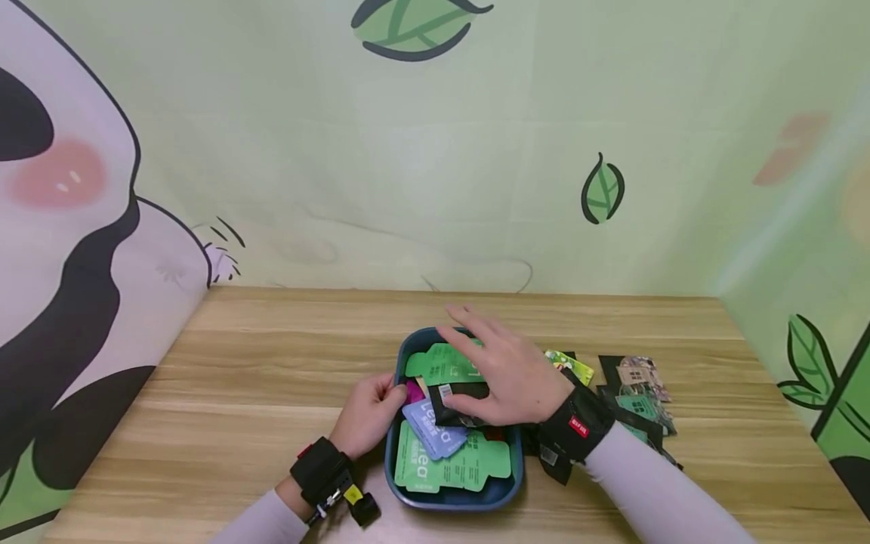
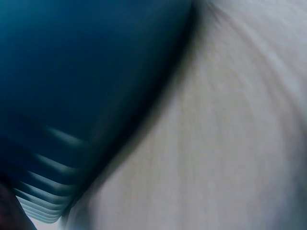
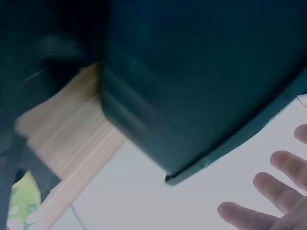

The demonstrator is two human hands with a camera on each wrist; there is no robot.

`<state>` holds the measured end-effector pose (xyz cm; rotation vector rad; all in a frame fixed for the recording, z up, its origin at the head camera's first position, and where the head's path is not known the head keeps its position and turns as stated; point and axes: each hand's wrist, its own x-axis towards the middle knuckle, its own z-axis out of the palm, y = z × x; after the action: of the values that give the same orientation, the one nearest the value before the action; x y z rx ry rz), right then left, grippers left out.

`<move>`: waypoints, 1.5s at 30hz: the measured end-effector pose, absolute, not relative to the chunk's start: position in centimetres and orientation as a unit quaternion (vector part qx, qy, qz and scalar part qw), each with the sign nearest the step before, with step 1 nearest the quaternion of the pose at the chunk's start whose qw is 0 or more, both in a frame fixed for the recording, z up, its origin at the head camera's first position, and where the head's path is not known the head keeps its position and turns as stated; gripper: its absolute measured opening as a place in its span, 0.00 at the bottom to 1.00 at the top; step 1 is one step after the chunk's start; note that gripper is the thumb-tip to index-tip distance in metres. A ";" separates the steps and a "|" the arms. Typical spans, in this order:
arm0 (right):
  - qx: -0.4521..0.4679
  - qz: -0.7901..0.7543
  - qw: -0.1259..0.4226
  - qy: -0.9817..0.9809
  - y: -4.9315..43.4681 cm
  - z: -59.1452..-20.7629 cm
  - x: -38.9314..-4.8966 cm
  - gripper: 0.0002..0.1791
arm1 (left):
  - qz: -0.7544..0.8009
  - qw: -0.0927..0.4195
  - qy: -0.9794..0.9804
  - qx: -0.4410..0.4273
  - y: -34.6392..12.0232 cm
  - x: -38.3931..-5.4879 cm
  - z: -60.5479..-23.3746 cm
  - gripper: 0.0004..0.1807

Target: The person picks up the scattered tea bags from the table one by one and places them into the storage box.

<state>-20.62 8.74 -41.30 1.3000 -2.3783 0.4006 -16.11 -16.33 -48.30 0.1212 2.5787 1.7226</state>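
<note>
A dark blue plastic bin stands on the table, filled with flat packets. At its left rim, my left hand grips the edge with thumb and fingers; a magenta packet shows beside the thumb. My right hand is spread over the bin's right side, its thumb overlapping a black packet with a white label. In the right wrist view its fingers are apart, beyond the bin's wall. Green packets and a lilac packet lie around the black one. The left wrist view shows the bin's ribbed side.
Right of the bin, partly under my right forearm, lie several dark packets with green and patterned fronts and a yellow-green packet. The wooden table ends at a printed backdrop with leaves and a panda.
</note>
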 end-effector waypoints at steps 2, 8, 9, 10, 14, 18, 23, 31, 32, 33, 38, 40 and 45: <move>0.455 0.139 0.171 -0.863 9.3 -41.3 -20.4 0.51 | 0.552 0.015 0.833 0.039 -16.3 -16.1 -48.3 0.17; 0.421 0.132 0.147 -0.885 12.3 -41.2 -19.2 0.52 | 0.548 0.014 0.835 0.040 -16.3 -16.0 -48.2 0.17; 0.413 0.129 0.146 -0.890 13.0 -41.2 -19.0 0.52 | 0.548 0.014 0.835 0.041 -16.3 -16.0 -48.2 0.17; 0.405 0.127 0.146 -0.894 13.6 -41.2 -18.8 0.52 | 0.549 0.015 0.835 0.042 -16.3 -16.0 -48.2 0.17; 0.369 0.113 0.138 -0.912 16.5 -41.6 -17.7 0.50 | 0.551 0.012 0.833 0.047 -16.4 -16.1 -48.1 0.17; 0.343 0.098 0.120 -0.926 19.1 -42.7 -16.6 0.48 | 0.554 0.009 0.831 0.046 -16.6 -16.2 -48.0 0.17; 0.315 0.086 0.094 -0.940 22.0 -44.4 -14.5 0.48 | 0.554 0.009 0.831 0.047 -16.5 -16.1 -48.1 0.17; 0.243 0.093 0.058 -0.964 25.7 -45.2 -10.8 0.43 | 0.558 0.017 0.828 0.049 -16.3 -16.1 -48.2 0.17; 0.236 0.094 0.055 -0.966 26.0 -45.3 -10.5 0.43 | 0.558 0.017 0.828 0.048 -16.4 -16.1 -48.2 0.17; 0.231 0.095 0.053 -0.967 26.3 -45.3 -10.2 0.42 | 0.557 0.014 0.829 0.048 -16.4 -16.1 -48.2 0.17; 0.236 0.099 0.044 -0.966 27.0 -45.4 -9.8 0.36 | 0.549 0.003 0.835 0.047 -16.5 -16.1 -48.2 0.17; 0.239 0.095 0.038 -0.965 27.1 -45.5 -9.9 0.33 | 0.546 0.001 0.836 0.049 -16.5 -16.1 -48.2 0.17; 0.239 0.084 0.021 -0.967 27.2 -45.3 -10.0 0.28 | 0.545 0.002 0.837 0.051 -16.4 -16.1 -48.2 0.17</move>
<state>-10.05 27.17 -45.34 0.7397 -2.9997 0.2590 -16.10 -16.43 -48.25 0.1595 2.6266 1.7088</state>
